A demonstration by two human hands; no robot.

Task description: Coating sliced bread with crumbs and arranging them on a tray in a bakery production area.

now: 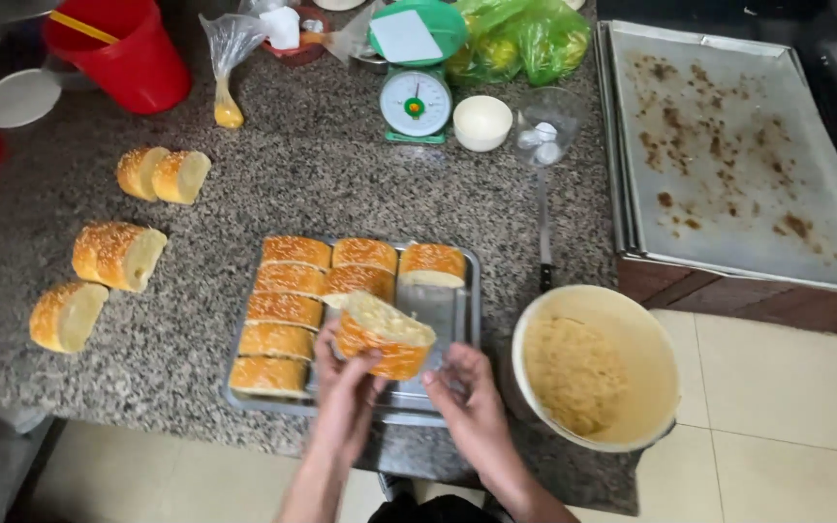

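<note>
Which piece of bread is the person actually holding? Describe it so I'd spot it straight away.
Start at the speckled stone counter and find the metal tray at its near edge, lined with sesame-topped bread pieces. The held bread piece is at the tray's front, in the left hand, with the right hand beside it. Unlike its flat-lying neighbours, it is lifted and tilted, its pale cut face showing.

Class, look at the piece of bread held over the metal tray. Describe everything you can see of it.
The piece of bread is a short cut length of loaf with a golden-orange, seeded crust and a pale, soft cut face turned upward and tilted. The left hand grips it from below; the right hand is close beside it. It hangs just above the metal tray, next to rows of similar pieces.
</note>
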